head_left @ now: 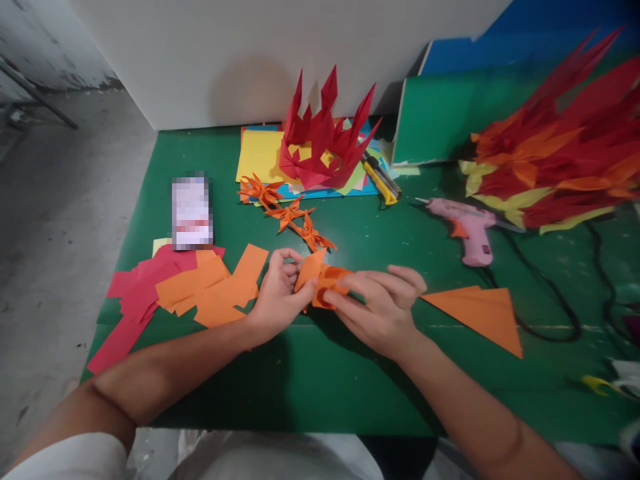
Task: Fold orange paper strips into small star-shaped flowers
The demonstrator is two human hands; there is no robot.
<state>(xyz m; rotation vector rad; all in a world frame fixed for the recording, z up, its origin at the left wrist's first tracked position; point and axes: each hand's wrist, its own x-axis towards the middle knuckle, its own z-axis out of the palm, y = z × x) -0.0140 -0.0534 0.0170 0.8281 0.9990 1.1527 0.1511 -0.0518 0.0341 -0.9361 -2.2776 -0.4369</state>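
My left hand and my right hand meet over the middle of the green table. Both pinch one small folded orange paper piece held just above the surface. The left fingers curl round its pointed left part. The right thumb and forefinger press its right part. A loose pile of orange paper squares lies just left of my left hand, over red paper scraps. A folded orange paper triangle lies right of my right hand.
Three small orange folded flowers lie beyond my hands. Behind them stand a red spiky paper model on coloured sheets, a yellow cutter knife, a pink glue gun with black cable, a phone and a large red-orange paper piece.
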